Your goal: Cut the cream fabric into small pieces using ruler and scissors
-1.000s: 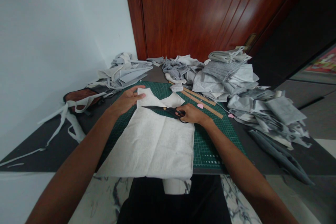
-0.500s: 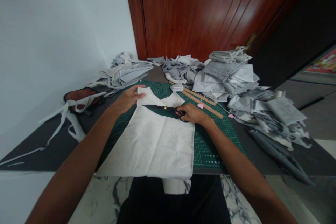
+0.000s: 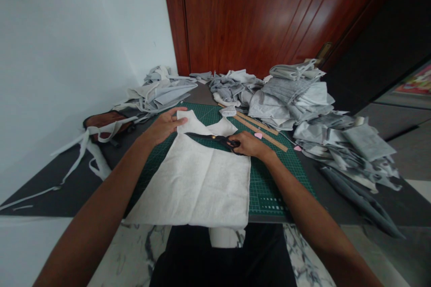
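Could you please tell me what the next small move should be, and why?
Probably a short snip leftward by the right hand with the black scissors: the white cloth appears joined just beyond the blade tip, and the left hand holds its upper strip nearby.

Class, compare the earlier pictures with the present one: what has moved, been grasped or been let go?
The whole scene has shifted slightly rightward in view; any motion of the black scissors against the white cloth is too small to tell. Nothing was newly grasped or released. The left hand still holds the cloth, the right hand the scissors.
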`<state>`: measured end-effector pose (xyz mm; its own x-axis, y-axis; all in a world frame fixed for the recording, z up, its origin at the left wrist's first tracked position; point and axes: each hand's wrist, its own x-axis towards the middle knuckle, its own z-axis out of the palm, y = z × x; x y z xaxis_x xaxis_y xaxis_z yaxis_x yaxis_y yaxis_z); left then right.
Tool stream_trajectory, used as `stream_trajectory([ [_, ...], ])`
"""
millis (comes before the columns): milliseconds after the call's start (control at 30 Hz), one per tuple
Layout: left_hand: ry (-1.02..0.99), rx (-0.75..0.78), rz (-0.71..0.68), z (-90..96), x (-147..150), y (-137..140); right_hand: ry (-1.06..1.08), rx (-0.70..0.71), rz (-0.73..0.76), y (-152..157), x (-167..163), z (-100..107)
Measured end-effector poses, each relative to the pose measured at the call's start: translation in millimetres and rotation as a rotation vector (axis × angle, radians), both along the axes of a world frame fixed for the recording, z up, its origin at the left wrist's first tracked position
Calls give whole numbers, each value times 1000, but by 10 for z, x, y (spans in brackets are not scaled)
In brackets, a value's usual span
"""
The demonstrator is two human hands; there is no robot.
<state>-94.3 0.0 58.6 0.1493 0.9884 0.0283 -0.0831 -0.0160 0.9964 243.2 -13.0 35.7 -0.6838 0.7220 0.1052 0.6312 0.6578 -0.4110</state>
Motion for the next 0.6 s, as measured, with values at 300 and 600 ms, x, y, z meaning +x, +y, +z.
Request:
stream_trajectory([
  [300,-9,29,-13,-39,-37,42,13,0,-6,11,16,-9],
  [600,-20,21,3,-16,-37,22,36,-46,11,83,141,-39],
])
